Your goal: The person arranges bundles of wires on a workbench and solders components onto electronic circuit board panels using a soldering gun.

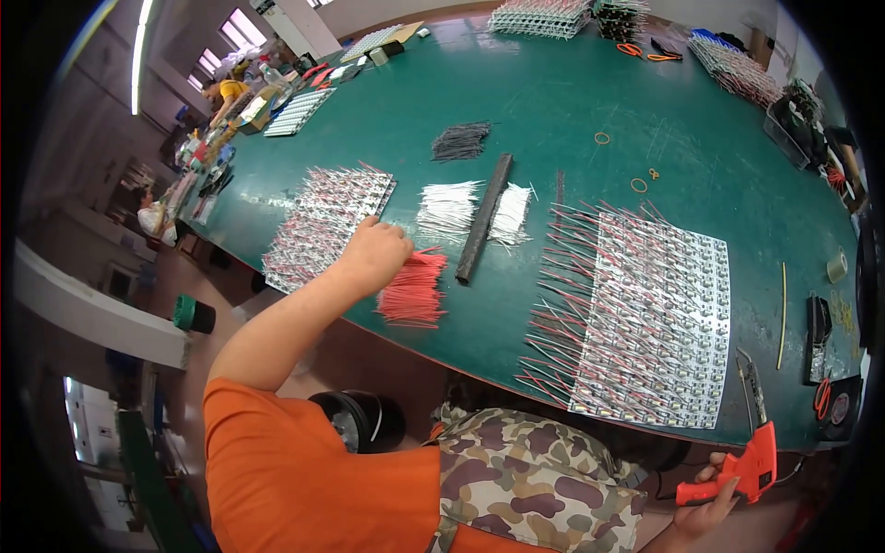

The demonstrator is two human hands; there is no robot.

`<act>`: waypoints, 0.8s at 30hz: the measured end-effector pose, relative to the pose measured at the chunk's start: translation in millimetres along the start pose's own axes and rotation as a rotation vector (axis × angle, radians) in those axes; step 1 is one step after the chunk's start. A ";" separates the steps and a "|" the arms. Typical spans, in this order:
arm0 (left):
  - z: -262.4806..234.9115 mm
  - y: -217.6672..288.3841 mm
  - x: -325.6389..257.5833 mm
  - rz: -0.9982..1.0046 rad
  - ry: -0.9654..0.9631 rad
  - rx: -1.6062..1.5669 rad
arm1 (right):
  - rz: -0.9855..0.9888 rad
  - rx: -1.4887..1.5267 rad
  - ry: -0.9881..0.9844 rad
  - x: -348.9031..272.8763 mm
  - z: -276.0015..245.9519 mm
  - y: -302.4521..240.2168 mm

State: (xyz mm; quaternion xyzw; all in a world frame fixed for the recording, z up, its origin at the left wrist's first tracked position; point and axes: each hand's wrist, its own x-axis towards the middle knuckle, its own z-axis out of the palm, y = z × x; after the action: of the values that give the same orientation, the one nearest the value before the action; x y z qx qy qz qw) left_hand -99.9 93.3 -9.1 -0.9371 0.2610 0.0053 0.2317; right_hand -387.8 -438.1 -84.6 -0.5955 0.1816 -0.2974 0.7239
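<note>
From where I stand, the left hand [376,253] is left of centre in the frame, bent over the upper end of the pile of red strips [412,300] on the green tabletop [553,101]. Most of that pile lies below and a little to the right of the fingers; each strip runs roughly across the picture, while the pile stretches downward toward the near edge. The left fingers reach its top, but their tips are turned away from me, so I cannot tell whether they pinch a strip or merely touch. The right hand [714,493] is well apart, at the lower right, its fingers wrapped around the handle of a red tool [761,461] with its tip upward. Just above and right of the red pile, white strips [447,210] lie beside a slanting black bar [484,219]. Wired boards flank all this, one batch [327,217] behind the left wrist, a larger batch [659,323] right of centre. I can read no brand, label or writing from here.
</note>
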 end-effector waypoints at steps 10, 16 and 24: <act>-11.7 2.1 -0.5 0.039 -0.072 0.072 | -0.006 -0.001 0.019 -0.6 -5.1 3.4; -18.4 -1.3 2.0 -0.069 -0.227 0.053 | -0.002 0.015 0.037 -1.8 -8.8 6.0; -19.6 -27.7 10.1 -0.161 -0.213 -0.428 | -0.008 0.057 -0.011 -4.0 -16.0 6.1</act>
State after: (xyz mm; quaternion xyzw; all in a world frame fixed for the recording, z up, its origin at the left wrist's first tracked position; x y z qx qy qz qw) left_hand -79.8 100.7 19.0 -0.9768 0.1525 0.1405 0.0538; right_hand -399.4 -446.9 -94.5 -0.5770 0.1671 -0.3020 0.7403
